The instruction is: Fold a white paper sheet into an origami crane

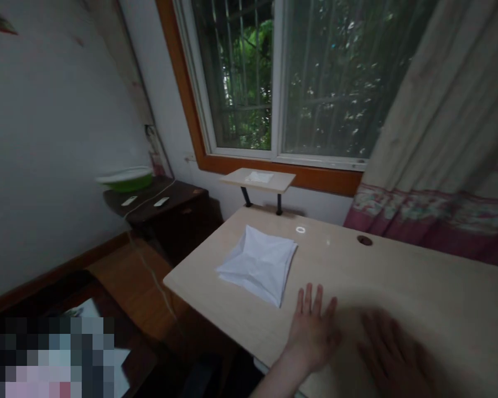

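My left hand (314, 330) is over the near part of the pale desk (348, 276), palm down with its fingers spread. It holds nothing. To its right is my right hand (398, 354), dark and slightly blurred, with fingers stretched forward and apart. Beyond my left hand, to the left, lies a white folded square (261, 261) with several layers and pointed corners. I cannot tell whether it is paper or cloth. Neither hand touches it.
A small raised shelf (232, 177) at the back of the desk bears a white sheet (260, 177). A cable hole (364, 240) sits near the back edge. On the left, a dark cabinet (178, 207) carries a green basin (128, 181). A curtain (448, 132) hangs at right.
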### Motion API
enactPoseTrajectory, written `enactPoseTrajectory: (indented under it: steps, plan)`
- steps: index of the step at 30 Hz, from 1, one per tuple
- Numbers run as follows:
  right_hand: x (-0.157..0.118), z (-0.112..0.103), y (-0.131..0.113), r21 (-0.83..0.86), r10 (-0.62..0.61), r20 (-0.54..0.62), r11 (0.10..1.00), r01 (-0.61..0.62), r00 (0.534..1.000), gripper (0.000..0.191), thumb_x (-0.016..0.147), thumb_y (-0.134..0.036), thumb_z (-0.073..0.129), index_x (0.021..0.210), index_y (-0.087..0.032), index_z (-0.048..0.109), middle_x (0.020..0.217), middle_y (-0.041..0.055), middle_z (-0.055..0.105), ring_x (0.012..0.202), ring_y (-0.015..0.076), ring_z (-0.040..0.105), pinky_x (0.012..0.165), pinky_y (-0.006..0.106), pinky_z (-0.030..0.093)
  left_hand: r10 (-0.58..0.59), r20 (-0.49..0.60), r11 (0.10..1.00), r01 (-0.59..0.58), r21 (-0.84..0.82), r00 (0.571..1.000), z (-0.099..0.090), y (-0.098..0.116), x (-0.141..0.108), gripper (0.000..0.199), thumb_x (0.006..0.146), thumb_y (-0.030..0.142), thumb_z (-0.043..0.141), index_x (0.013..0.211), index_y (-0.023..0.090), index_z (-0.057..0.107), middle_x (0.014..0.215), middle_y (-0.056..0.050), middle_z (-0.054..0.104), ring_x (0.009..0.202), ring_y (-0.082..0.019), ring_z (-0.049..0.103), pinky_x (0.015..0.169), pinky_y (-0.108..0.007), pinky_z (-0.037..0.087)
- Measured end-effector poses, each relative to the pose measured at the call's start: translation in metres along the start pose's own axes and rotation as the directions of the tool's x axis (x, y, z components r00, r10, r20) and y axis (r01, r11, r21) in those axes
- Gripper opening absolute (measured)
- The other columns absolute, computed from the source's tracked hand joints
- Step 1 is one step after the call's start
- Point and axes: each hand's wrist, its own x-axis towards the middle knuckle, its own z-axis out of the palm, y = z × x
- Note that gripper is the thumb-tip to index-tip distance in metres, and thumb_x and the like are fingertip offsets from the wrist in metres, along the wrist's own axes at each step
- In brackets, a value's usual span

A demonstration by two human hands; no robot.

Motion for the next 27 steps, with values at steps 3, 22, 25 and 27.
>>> enactPoseTrajectory:
  steps: [3, 22, 25, 27]
  plan:
    - [0.009, 0.008, -0.013, -0.139, 0.033, -0.098, 0.989, -0.047, 0.995, 0.053, 0.096, -0.043, 0.029, 0.130, -0.022, 0.063, 0.146, 0.0132, 0.048, 0.141, 0.0395, 0.032, 0.107, 0.071, 0.021, -0.004, -0.048, 0.999, 0.006, 0.050, 0.999, 0.011, -0.008, 0.004, 0.060, 0.101, 0.056, 0.028, 0.155, 0.032, 0.019, 0.162, -0.009, 0.004, 0.148, -0.038, 0.002, 0.118, -0.062, 0.016]
    - [0.015, 0.005, -0.018, -0.123, 0.100, -0.074, 0.986, -0.109, 0.992, 0.056, 0.097, -0.045, 0.030, 0.142, -0.021, 0.052, 0.151, 0.0127, 0.041, 0.140, 0.0395, 0.032, 0.111, 0.068, 0.018, 0.041, -0.151, 0.986, -0.015, 0.168, 0.988, 0.028, -0.020, 0.008, 0.059, 0.100, 0.058, 0.029, 0.154, 0.037, 0.019, 0.162, -0.005, 0.012, 0.148, -0.036, 0.012, 0.117, -0.058, 0.021]
    - [0.014, 0.010, -0.016, -0.091, 0.084, -0.100, 0.992, -0.093, 0.991, 0.053, 0.097, -0.044, 0.031, 0.141, -0.024, 0.052, 0.151, 0.0112, 0.042, 0.141, 0.0383, 0.031, 0.111, 0.067, 0.016, 0.045, -0.161, 0.984, -0.015, 0.180, 0.986, 0.029, -0.020, 0.008, 0.059, 0.100, 0.057, 0.031, 0.154, 0.036, 0.018, 0.162, -0.006, 0.012, 0.148, -0.036, 0.012, 0.118, -0.057, 0.021]
    - [0.014, 0.012, -0.015, -0.087, 0.080, -0.116, 0.992, -0.090, 0.990, 0.054, 0.097, -0.044, 0.032, 0.142, -0.022, 0.051, 0.152, 0.0123, 0.040, 0.142, 0.0385, 0.030, 0.112, 0.067, 0.015, 0.052, -0.168, 0.982, -0.020, 0.186, 0.984, 0.030, -0.021, 0.008, 0.059, 0.100, 0.056, 0.032, 0.154, 0.036, 0.018, 0.162, -0.006, 0.011, 0.148, -0.036, 0.012, 0.118, -0.057, 0.021]
